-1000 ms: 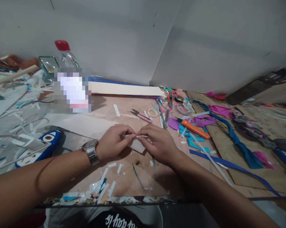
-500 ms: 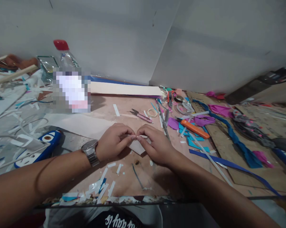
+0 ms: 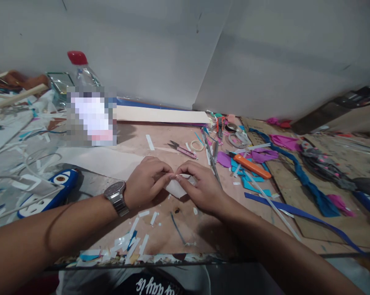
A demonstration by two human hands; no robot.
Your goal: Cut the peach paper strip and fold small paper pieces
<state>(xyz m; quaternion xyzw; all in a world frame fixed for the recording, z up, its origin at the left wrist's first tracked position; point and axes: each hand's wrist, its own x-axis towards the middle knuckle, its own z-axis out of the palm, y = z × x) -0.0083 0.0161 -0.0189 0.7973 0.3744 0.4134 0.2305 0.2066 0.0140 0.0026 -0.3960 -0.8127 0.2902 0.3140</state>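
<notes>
I pinch a small white paper piece (image 3: 176, 187) between both hands — left hand (image 3: 146, 180) and right hand (image 3: 200, 186), fingertips meeting on its top edge. The pinch is narrow and the paper thin — uneven pulling could tear it or skew the crease. Loose white scraps (image 3: 143, 229) just below my grip could stick to it.

head cam | looks forward-down (close) | cluttered table (image 3: 160, 229) and wall

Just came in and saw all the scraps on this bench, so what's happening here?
A person sits at a cluttered worktable, both hands together at its middle. The left hand and right hand pinch a small white paper piece between their fingertips, just above the tabletop. A wristwatch is on the left wrist. White paper snippets lie near the front edge. To the right lie an orange utility knife, blue and purple offcuts, and small pink snips. A red-capped bottle stands at the back left.
</notes>
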